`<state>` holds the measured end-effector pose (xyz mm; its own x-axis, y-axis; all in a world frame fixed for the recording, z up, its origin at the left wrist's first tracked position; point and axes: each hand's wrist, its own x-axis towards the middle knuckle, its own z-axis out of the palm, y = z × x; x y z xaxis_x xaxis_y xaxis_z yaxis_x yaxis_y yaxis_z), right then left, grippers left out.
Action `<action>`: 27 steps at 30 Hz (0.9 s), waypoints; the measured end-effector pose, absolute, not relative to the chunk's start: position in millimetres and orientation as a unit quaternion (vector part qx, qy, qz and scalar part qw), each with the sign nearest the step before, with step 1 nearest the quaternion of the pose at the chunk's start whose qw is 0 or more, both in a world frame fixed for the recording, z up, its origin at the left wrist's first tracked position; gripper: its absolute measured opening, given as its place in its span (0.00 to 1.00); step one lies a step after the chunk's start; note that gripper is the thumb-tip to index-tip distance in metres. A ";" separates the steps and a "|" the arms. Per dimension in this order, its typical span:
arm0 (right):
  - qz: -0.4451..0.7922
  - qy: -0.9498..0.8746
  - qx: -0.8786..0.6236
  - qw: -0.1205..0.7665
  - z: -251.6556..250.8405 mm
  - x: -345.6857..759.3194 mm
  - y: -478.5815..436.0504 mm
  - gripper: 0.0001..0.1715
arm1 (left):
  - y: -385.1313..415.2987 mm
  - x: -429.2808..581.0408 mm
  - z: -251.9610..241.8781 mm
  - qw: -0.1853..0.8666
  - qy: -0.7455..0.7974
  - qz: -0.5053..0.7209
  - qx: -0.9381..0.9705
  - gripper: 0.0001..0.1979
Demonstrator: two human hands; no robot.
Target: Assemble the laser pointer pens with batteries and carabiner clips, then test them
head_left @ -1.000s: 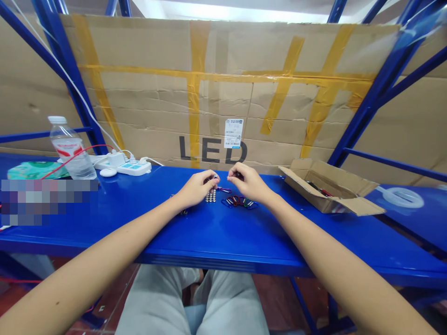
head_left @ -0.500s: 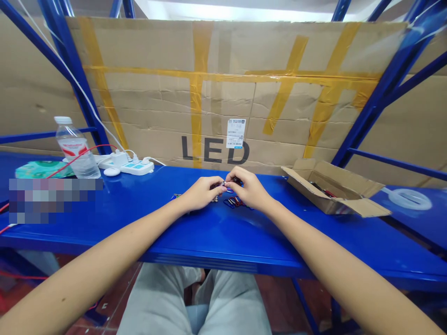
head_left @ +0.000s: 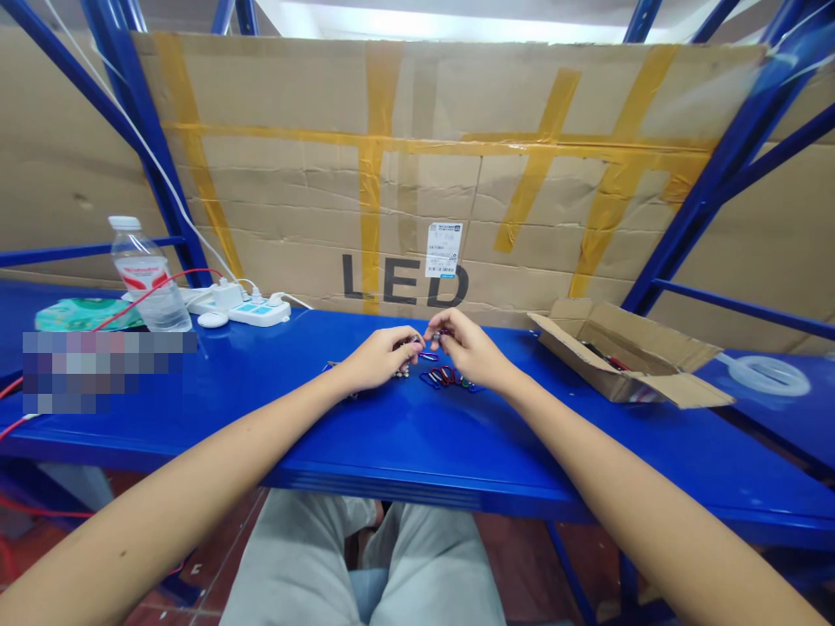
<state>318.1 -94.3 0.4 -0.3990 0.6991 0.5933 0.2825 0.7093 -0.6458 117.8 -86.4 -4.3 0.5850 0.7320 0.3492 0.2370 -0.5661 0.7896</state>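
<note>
Both my hands meet over the middle of the blue shelf (head_left: pixel 417 443). My left hand (head_left: pixel 378 356) is closed in a pinch on a small metal piece near its fingertips. My right hand (head_left: pixel 466 346) is closed in a pinch on a small dark part, fingertips almost touching the left hand's. A purple carabiner (head_left: pixel 429 356) hangs between them; which hand carries it I cannot tell. Just below the right hand lies a small pile of coloured carabiners (head_left: pixel 447 378). A cluster of small silver pieces (head_left: pixel 401 371) sits under the left fingers.
An open cardboard box (head_left: pixel 626 352) stands at the right. At the left are a water bottle (head_left: pixel 149 278), a white power strip (head_left: pixel 241 306) and a green packet (head_left: pixel 82 315). A taped cardboard sheet marked LED (head_left: pixel 404 174) closes the back. A tape roll (head_left: pixel 770 374) lies far right.
My hands came together from a slightly wider spacing, then rose a little; the fingertips now nearly touch. The silver cluster is more covered by my left hand. The view shifted slightly.
</note>
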 end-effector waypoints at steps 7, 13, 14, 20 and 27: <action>0.254 -0.784 -0.343 0.450 0.5 316.4 -96.6 0.05 | -88.5 119.6 -4.4 0.371 0.302 0.343 0.809 0.10; 0.191 -0.806 -0.322 0.458 4.4 315.8 -97.8 0.05 | -91.2 118.6 -2.4 0.323 0.308 0.333 0.830 0.12; 0.188 -0.807 -0.321 0.460 4.3 315.5 -97.9 0.05 | -91.2 118.4 -2.3 0.311 0.310 0.330 0.836 0.12; 0.265 -0.781 -0.333 0.457 2.2 315.3 -98.6 0.06 | -90.2 116.5 -2.2 0.226 0.310 0.317 0.867 0.12; 0.351 -0.752 -0.383 0.406 1.7 313.7 -101.2 0.04 | -92.1 115.0 -5.0 0.037 0.266 0.295 0.917 0.11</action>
<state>313.7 -101.2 1.7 -0.3767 0.8611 0.3415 0.2909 0.4600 -0.8389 115.0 -92.1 -5.0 0.6840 0.5103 0.5212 0.4665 -0.8554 0.2254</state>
